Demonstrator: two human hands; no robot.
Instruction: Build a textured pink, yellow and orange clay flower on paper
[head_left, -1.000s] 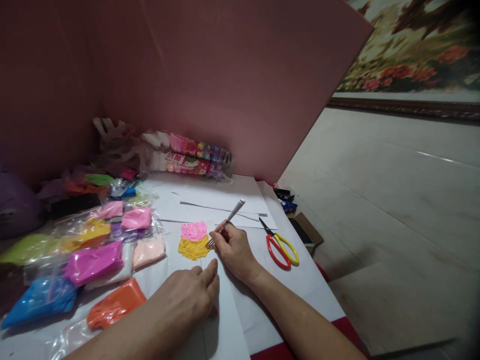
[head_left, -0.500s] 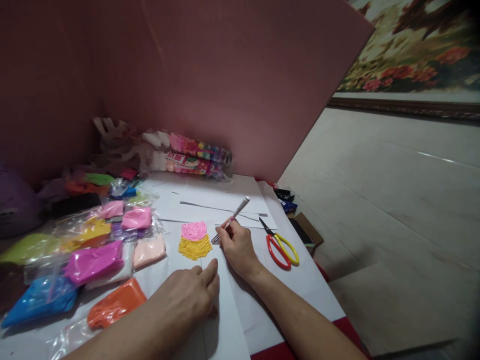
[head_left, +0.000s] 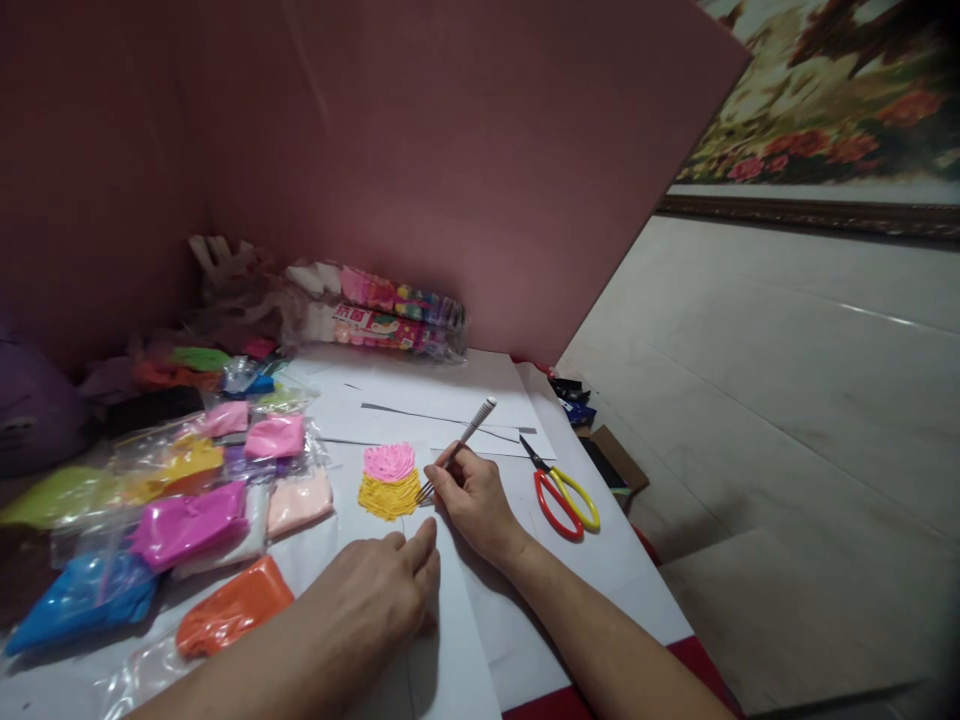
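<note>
Clay relief [head_left: 388, 482], ridged, pink above yellow, on smooth white paper sheet [head_left: 459, 630]

Position: on the sheet, just left of the right hand and beyond the left.
Right hand [head_left: 478, 500]: grip closed on slim metal fork with striped pale handle [head_left: 478, 418]; tines at the yellow part's right edge, contact too small to confirm.
Left hand [head_left: 386, 590]: palm down, fingers extended, grip loose, nothing visibly held.
Done: both colours laid down, surfaces scored with fine ridges.
Left: extent cannot be told; judged part-finished, as a thin grey line runs below the yellow, uncovered.
Adjacent: orange clay in clear plastic bag [head_left: 236, 605], left; scissors with red and yellow handles [head_left: 562, 503], right, lying apart from both hands on the worktop [head_left: 604, 600].
</note>
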